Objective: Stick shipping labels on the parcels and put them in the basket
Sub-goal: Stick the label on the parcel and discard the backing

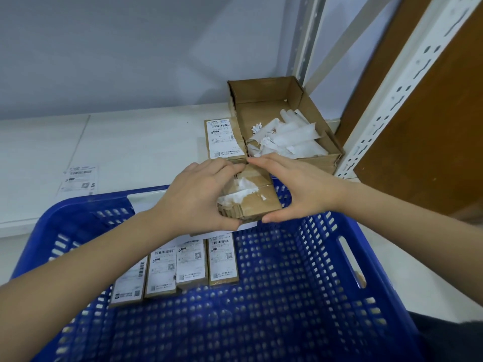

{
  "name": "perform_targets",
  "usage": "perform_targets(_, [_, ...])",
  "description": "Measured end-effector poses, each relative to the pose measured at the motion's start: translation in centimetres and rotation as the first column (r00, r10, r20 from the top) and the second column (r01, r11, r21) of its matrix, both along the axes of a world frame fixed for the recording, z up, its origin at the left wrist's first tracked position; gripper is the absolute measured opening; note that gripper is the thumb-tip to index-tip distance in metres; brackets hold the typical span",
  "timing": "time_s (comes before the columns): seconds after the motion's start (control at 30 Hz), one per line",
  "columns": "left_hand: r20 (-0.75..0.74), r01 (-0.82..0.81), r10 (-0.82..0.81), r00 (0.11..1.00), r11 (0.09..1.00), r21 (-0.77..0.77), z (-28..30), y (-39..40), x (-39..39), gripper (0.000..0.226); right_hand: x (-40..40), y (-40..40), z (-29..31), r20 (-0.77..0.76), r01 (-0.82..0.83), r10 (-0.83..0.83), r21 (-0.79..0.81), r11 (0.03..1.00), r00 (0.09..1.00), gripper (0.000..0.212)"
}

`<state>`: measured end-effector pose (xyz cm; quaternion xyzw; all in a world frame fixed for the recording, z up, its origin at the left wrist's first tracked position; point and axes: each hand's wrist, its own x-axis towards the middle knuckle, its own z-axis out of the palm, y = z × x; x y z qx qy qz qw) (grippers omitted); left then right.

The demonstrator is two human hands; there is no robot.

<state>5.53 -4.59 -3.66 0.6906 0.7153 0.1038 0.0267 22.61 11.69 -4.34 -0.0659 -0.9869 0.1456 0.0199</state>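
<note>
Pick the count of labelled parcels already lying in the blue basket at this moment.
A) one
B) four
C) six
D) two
B: four labelled parcels lie side by side on the floor of the blue basket, while both hands hold another cardboard parcel above its far rim.
</note>
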Motion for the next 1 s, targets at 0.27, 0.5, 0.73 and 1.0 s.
perform_targets(0.27, [-0.085,-0.079,0.075,0.994,0.996,-0.044,1.0,-3.0,-1.1,0.12,0.1,-1.8,1.4,-0.088,0.015,-0.019,-0.049,0.999,0.996,0.106])
perform_targets(0.5, [-0.102,-0.128,0.121,0.987,0.99,-0.06,1.7,-6.3,-3.2,0.114,-1.6,-4.2,2.2,-0.107,-0.007,0.023,0.146,0.989,0.994,0.103])
perform_targets(0.73, [-0.208,-0.062,0.056,0.976,0.998,-0.021,2.3,-9.3,-6.6,0.109,-5.8,-8.1,2.9,-0.031,-0.156,0.17,0.257,0.954,0.985,0.098])
perform_targets(1.0, [-0.065,-0.139,0.144,0.987,0.987,0.077,2.1,-12.6,-11.0,0.11,-11.1,-11.8,1.9,-0.028,-0.156,0.165,0.199,0.967,0.986,0.084])
